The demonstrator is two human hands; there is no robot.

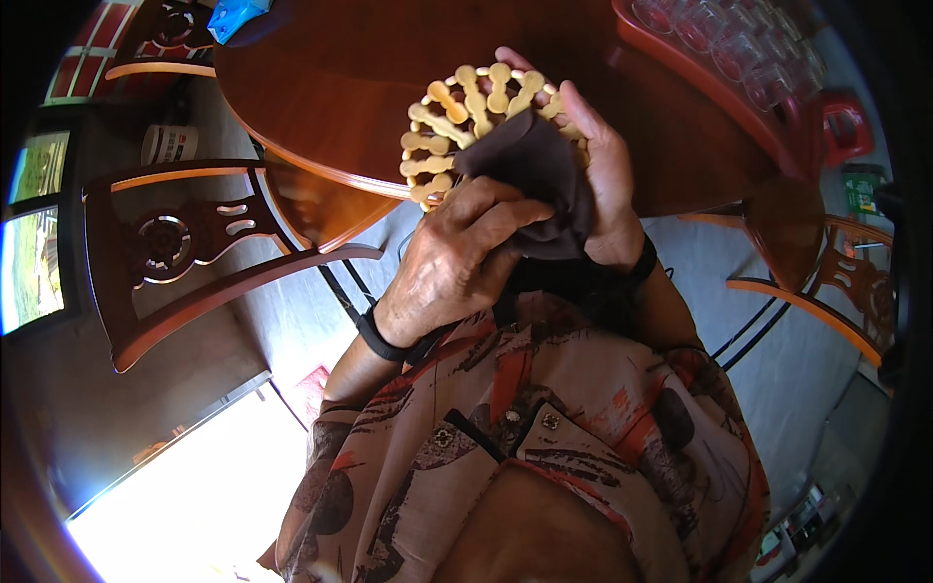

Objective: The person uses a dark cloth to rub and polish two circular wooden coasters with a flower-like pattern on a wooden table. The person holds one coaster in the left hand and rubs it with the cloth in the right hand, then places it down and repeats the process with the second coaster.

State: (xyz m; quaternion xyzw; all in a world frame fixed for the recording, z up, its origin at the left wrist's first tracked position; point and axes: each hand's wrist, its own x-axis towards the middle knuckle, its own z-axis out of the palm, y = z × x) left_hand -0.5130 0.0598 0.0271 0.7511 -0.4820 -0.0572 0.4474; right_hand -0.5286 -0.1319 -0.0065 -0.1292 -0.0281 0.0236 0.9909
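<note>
Above the near edge of the table, a round pale-wood trivet (473, 100) made of bead-shaped slats is tilted toward me. My right hand (610, 160) supports it from behind and along its right side, with fingers showing past the far rim. A dark brown cloth (530, 160) covers the middle and lower right of the trivet. My left hand (462, 253) is closed on the bunched cloth, fingers bent and pressed against it. The lower part of the trivet is hidden by the cloth and my left hand.
A round brown wooden table (389, 87) stands in front. On its far right a red tray (700, 87) holds several clear glass mugs (748, 49). A blue packet (236, 17) lies at the far left. Carved wooden chairs (194, 311) stand left and right.
</note>
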